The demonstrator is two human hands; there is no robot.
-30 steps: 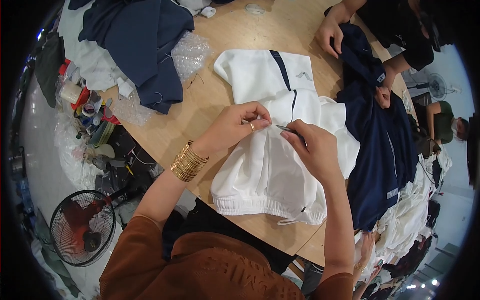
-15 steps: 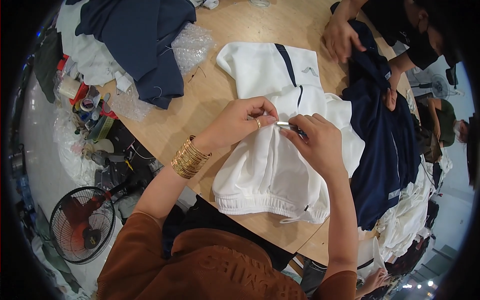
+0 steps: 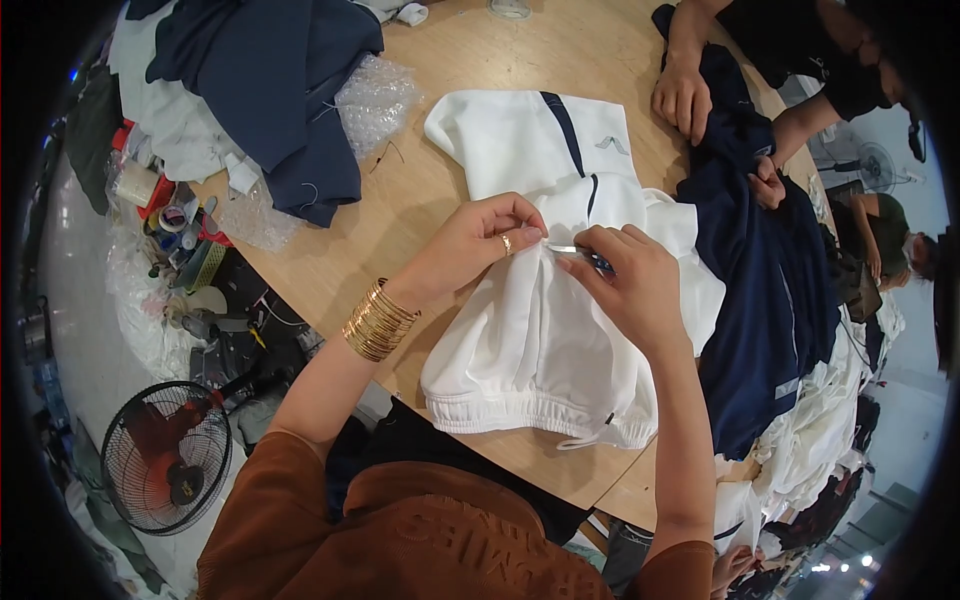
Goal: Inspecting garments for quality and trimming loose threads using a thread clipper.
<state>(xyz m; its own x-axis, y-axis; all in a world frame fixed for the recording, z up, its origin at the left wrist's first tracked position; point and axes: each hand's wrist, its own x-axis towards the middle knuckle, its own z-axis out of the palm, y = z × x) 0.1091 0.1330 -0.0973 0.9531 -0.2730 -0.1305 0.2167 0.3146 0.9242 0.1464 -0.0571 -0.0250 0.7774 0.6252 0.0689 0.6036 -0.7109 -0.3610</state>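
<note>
While the left hand pinches a fold of the white garment (spread mid-table, near edge), the right hand grips small metal snips at that fold; a slip could nick fabric or the pinching fingertips.

A white garment with a navy stripe, gold bangles, a navy garment right, tan table.
</note>
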